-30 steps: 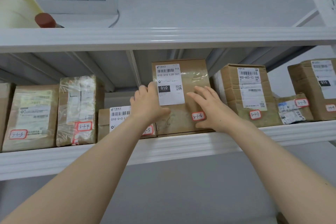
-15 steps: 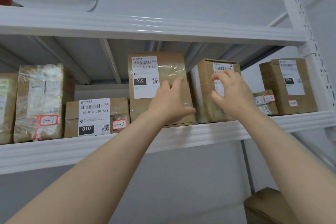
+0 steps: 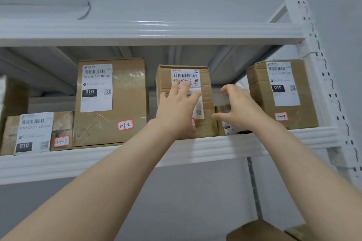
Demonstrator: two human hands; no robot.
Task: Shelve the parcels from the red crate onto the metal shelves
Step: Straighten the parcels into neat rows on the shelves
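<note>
Pressing left hand [image 3: 176, 111] flat, fingers straight, on cardboard parcel [image 3: 206, 94] at metal shelf [image 3: 215, 148] front edge, right half. Curling right hand [image 3: 242, 107] over small parcel [image 3: 228, 130] alongside; grip unconfirmable. Likely stiff, light: take by side faces, not label.

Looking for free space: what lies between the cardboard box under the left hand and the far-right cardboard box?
A small brown parcel, partly hidden by the right hand, in the head view.
</note>
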